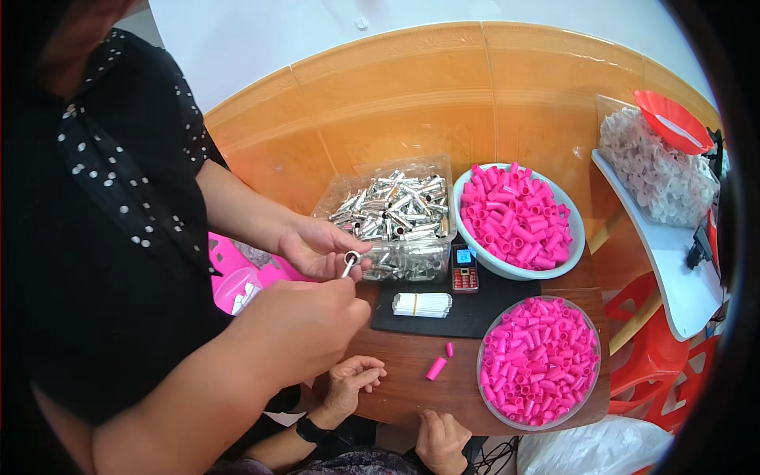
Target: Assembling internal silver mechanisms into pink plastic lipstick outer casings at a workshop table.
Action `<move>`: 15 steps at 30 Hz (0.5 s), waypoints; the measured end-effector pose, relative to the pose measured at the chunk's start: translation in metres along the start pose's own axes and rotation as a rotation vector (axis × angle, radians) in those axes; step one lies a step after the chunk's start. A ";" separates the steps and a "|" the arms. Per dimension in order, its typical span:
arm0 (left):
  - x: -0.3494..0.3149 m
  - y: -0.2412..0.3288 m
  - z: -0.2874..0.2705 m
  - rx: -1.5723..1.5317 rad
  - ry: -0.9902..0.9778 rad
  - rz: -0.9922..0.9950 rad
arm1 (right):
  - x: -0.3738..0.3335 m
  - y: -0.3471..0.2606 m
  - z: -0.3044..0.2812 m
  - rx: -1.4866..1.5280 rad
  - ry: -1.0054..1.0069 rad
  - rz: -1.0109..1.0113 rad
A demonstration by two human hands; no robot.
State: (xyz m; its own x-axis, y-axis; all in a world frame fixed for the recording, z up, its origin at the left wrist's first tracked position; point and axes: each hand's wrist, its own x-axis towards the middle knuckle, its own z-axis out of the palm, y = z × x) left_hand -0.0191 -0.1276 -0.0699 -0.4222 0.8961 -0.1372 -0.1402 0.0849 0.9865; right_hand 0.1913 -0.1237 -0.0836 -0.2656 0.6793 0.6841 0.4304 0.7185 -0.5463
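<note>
My left hand, with a black band at its wrist, rests at the near edge of the brown table, fingers loosely bent and apart, holding nothing. My right hand lies at the same edge further right, fingers curled in, with nothing seen in it. A pink tube and a small pink cap lie on the table beyond my hands. At the left a co-worker in black stands over the table. Their one hand holds a silver tube; their other hand holds a thin white stick at its opening.
A clear box of silver tubes stands at the back, beside a pale blue basin of pink tubes. A round tub holds smaller pink pieces. A banded white stick bundle and a keypad phone lie on a black mat.
</note>
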 end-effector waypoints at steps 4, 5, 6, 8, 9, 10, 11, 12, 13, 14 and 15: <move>0.000 0.003 0.001 0.019 0.003 0.008 | 0.005 -0.002 -0.001 0.027 0.016 0.021; 0.001 0.004 0.003 0.014 0.000 0.002 | 0.006 -0.002 -0.001 0.032 0.014 0.020; 0.001 0.005 0.004 0.009 -0.001 -0.003 | 0.008 -0.003 -0.001 0.034 0.027 0.022; 0.000 0.006 0.003 0.017 -0.001 0.006 | 0.010 -0.004 -0.002 0.044 0.037 0.016; -0.001 0.007 0.002 0.024 -0.006 0.013 | 0.011 -0.006 -0.004 0.041 0.029 0.024; -0.002 0.009 0.003 0.024 0.005 0.023 | 0.013 -0.008 -0.005 0.039 0.022 0.029; -0.001 0.007 0.005 0.001 -0.003 0.006 | 0.011 -0.007 -0.004 0.040 0.015 0.026; -0.001 0.005 0.005 -0.023 -0.011 -0.008 | 0.008 -0.006 -0.004 0.017 -0.013 0.042; 0.000 0.002 0.004 -0.031 -0.006 -0.006 | 0.006 -0.005 -0.003 -0.006 -0.040 0.056; 0.000 0.003 0.005 -0.017 -0.013 -0.002 | 0.005 -0.004 -0.003 -0.004 -0.041 0.048; 0.000 0.003 0.005 -0.005 -0.021 0.002 | 0.003 -0.003 -0.002 -0.016 -0.032 0.041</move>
State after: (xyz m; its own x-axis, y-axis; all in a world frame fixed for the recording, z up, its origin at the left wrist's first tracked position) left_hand -0.0149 -0.1251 -0.0667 -0.4036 0.9051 -0.1336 -0.1439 0.0814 0.9862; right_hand 0.1907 -0.1240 -0.0785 -0.2749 0.7130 0.6450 0.4553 0.6874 -0.5658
